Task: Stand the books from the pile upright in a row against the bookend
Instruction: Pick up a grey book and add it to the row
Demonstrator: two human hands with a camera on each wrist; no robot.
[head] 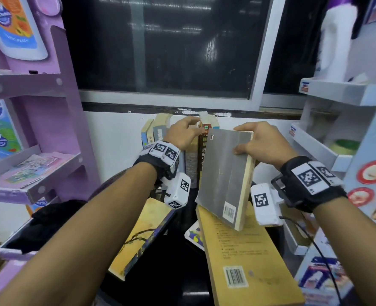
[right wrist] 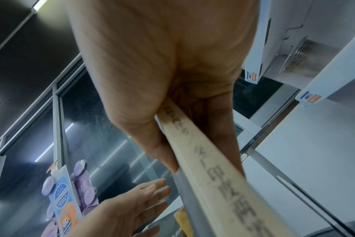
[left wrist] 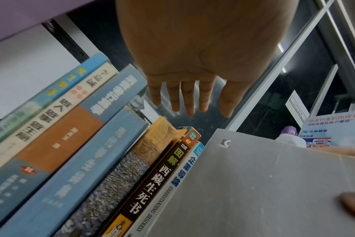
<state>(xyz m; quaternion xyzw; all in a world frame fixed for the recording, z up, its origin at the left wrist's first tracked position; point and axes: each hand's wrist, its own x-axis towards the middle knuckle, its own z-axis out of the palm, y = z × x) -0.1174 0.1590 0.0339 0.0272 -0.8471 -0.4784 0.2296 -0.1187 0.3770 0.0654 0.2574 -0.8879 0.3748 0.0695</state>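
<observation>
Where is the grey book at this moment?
In the head view the grey book is in the right hand, in the air, just right of the row of standing books.

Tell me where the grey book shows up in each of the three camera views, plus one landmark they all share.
Head: the grey book is centre right, gripped near its top by the right hand.
Left wrist: its grey cover fills the lower right, beside the row of upright books.
Right wrist: only its pale spine edge shows, running from the centre to the lower right.
Shared landmark: the dark window.
</observation>
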